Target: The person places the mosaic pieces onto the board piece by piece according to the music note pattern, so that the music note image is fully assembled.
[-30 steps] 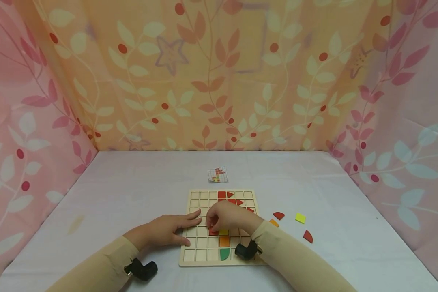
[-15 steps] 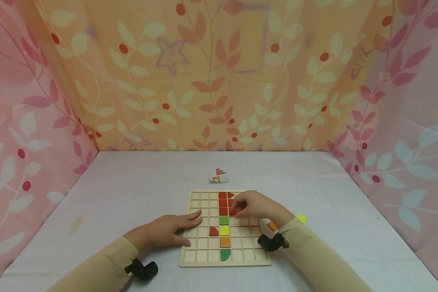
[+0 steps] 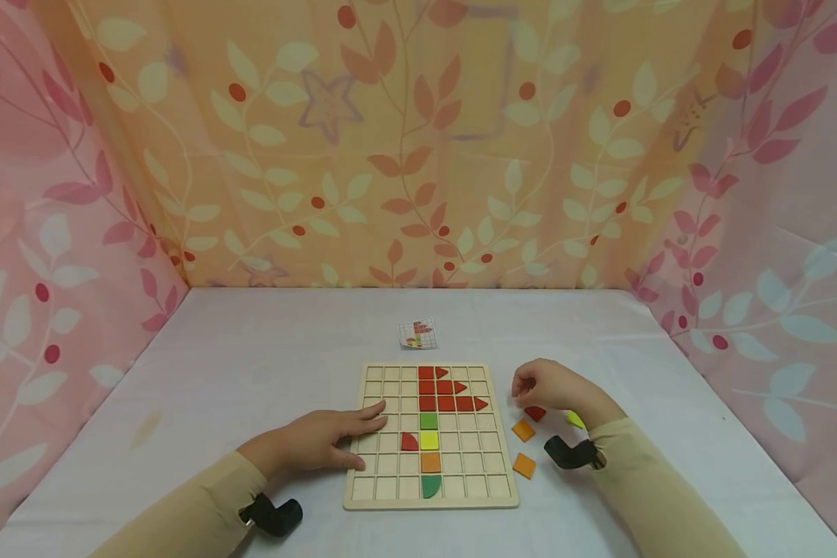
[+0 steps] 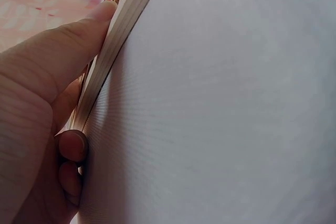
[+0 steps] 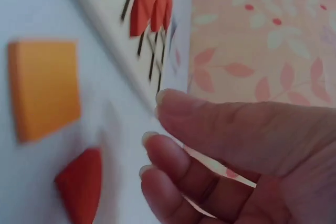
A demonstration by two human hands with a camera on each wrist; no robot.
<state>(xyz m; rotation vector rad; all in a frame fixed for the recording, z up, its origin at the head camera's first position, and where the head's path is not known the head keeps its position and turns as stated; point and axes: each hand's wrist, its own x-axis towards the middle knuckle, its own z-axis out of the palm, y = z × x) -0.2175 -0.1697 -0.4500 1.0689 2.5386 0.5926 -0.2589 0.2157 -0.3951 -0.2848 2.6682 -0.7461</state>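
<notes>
The wooden grid board lies flat on the table, red pieces filling cells in its upper rows. Below them runs a column of green, yellow, orange and dark green pieces. A red quarter-circle sits left of the yellow one. My left hand rests on the board's left edge, fingers stretched over the cells, thumb on the rim in the left wrist view. Off the board's right side, my right hand hovers close to a loose red piece. Nothing lies between its parted thumb and fingers.
Two loose orange squares lie right of the board. A yellow square is partly covered by the right wrist. Behind the board lies a small printed pattern card. Floral curtains stand around the table.
My right hand has moved right, from the quarter-circle's cell across the red rows to beside the loose pieces, uncovering the board. The left hand stays where it was.
</notes>
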